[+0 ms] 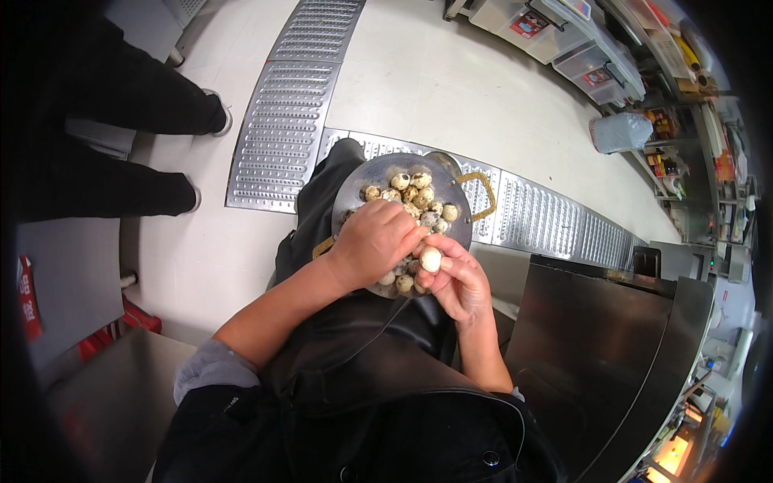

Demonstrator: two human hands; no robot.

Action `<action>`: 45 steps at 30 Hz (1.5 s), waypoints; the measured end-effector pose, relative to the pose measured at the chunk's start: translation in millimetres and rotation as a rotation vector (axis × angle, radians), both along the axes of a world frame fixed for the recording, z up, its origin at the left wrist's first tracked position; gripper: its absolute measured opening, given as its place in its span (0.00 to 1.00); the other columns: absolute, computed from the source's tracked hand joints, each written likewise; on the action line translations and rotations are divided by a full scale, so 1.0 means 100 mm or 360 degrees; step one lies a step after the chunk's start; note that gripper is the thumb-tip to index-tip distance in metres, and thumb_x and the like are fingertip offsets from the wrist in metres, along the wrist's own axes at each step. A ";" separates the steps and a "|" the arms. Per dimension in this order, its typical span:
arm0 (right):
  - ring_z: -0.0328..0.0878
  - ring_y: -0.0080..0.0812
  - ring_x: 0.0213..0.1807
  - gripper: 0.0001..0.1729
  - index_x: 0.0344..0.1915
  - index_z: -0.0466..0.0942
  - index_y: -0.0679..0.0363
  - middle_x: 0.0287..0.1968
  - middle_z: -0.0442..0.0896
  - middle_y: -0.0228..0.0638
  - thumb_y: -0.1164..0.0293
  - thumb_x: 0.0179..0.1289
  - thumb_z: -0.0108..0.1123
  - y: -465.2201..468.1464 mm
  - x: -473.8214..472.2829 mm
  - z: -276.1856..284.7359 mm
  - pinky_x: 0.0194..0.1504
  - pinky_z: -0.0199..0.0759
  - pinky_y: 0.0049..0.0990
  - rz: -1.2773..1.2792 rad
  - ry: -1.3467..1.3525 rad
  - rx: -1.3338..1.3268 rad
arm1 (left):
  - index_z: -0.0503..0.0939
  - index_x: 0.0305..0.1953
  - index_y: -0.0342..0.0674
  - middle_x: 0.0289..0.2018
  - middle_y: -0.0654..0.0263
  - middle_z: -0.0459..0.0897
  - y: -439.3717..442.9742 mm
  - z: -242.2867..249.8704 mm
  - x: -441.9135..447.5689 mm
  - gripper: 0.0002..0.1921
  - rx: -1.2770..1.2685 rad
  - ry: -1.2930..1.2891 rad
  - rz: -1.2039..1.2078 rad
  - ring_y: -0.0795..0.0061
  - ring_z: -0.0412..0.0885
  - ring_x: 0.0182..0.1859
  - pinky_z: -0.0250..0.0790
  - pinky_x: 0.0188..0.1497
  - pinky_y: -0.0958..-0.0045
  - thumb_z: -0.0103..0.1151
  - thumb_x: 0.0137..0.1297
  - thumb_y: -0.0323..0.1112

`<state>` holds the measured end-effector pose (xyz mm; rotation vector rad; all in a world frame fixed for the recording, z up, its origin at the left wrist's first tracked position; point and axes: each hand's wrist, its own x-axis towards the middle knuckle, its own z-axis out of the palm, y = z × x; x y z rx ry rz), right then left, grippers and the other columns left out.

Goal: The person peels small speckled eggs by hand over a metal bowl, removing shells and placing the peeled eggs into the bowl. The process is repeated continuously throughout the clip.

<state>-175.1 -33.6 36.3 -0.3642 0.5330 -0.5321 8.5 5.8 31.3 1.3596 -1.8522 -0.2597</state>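
Between the thumb and fingers of my right hand (460,279) is a white, peeled-looking quail egg (430,259). My left hand (379,238) is curled over the middle of the pan, its thumb by the right fingertips. Whether its fingers hold anything is hidden. A round dark metal pan (355,181) rests on my lap, with a rope-wrapped handle (485,196) at the right and another partly covered at the left. Several speckled quail eggs (421,180) lie in the pan, above and below my hands. Some shells among them look cracked.
A person in dark trousers (151,96) stands at the left. Metal drain grates (284,121) cross the pale floor. To my right is a stainless steel cabinet (592,326). Plastic drawers (567,45) and a wrapped package (621,133) line the shelving at upper right.
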 end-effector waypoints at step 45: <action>0.73 0.19 0.40 0.17 0.49 0.71 0.63 0.38 0.77 0.30 0.74 0.58 0.59 -0.06 0.05 0.05 0.41 0.68 0.17 0.0022 0.0754 -0.0881 | 0.77 0.38 0.35 0.26 0.64 0.78 -0.05 -0.12 -0.07 0.10 0.0765 0.0595 0.0086 0.78 0.75 0.31 0.68 0.35 0.76 0.51 0.64 0.36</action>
